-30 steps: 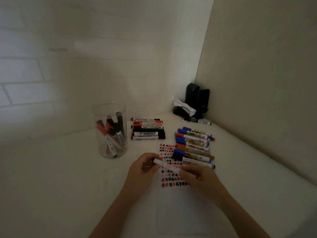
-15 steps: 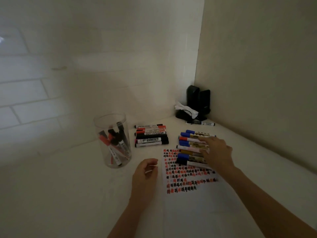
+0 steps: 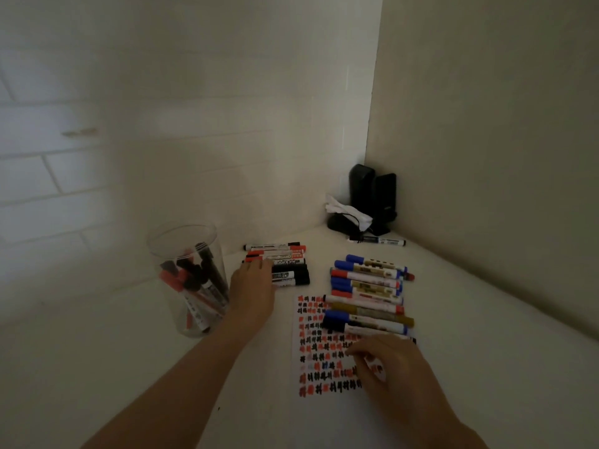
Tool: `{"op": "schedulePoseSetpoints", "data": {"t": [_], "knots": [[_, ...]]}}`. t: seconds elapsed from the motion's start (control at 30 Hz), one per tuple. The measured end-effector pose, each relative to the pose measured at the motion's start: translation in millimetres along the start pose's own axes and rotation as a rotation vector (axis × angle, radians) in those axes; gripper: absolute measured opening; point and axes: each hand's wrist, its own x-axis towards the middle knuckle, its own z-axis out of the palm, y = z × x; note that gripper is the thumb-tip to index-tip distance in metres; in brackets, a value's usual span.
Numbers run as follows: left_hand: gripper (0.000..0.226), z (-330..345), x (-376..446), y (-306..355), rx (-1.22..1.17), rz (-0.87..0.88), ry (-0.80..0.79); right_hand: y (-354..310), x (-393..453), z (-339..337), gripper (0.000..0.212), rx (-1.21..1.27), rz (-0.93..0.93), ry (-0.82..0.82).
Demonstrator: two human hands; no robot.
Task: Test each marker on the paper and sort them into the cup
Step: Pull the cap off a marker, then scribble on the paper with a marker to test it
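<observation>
A white table (image 3: pixel 97 367) in a tiled corner is seen. Nearest, the right hand (image 3: pixel 398 380) is curled over the scribbled paper (image 3: pixel 324 406); whether anything is pinched cannot be told. Beyond, a row of markers (image 3: pixel 369 296) is laid. The left hand (image 3: pixel 254 288) is rested, fingers extended, on the red and black markers (image 3: pixel 288 265) beside the clear cup (image 3: pixel 189 277).

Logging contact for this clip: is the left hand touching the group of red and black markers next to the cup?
Touching. The head view shows the left hand with its fingers laid over the near ends of the red and black markers, no gap between them.
</observation>
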Motion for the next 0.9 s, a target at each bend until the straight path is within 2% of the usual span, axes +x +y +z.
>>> {"op": "schedulePoseSetpoints", "data": {"t": [0.13, 0.23, 0.3, 0.37, 0.43, 0.53, 0.63, 0.73, 0.8, 0.87, 0.9], "knots": [[0.042, 7, 8, -1, 0.179, 0.006, -0.038, 4, 5, -4, 0.033, 0.036, 0.017, -0.030], [0.031, 11, 5, -5, 0.172, 0.021, -0.022, 0, 5, -5, 0.027, 0.040, 0.035, -0.092], [0.025, 9, 0, -3, 0.061, 0.027, 0.027, 0, 4, -3, 0.030, 0.053, 0.068, -0.124], [0.019, -3, -13, 7, -0.225, -0.051, 0.050, -3, 3, -2, 0.037, 0.077, 0.116, -0.120], [0.014, -15, -33, 25, -0.481, -0.147, -0.010, -5, 4, -1, 0.041, 0.103, 0.129, -0.125], [0.020, -22, -74, 47, -0.713, -0.197, -0.144, -10, 4, 0, 0.042, 0.136, 0.143, -0.169], [0.021, -30, -109, 57, -0.852, -0.273, -0.231, -10, 5, 2, 0.045, 0.117, 0.151, -0.154], [0.024, -35, -130, 61, -0.898, -0.332, -0.309, -14, 1, 1, 0.057, 0.140, 0.132, -0.102], [0.025, -40, -139, 67, -0.904, -0.259, -0.345, -23, -2, 2, 0.065, 0.120, 0.027, -0.106], [0.023, -48, -147, 74, -0.964, -0.194, -0.363, -26, -6, 7, 0.061, 0.065, -0.114, -0.046], [0.023, -52, -150, 76, -1.019, -0.189, -0.363, -23, -7, 9, 0.057, 0.045, -0.122, -0.004]]}}
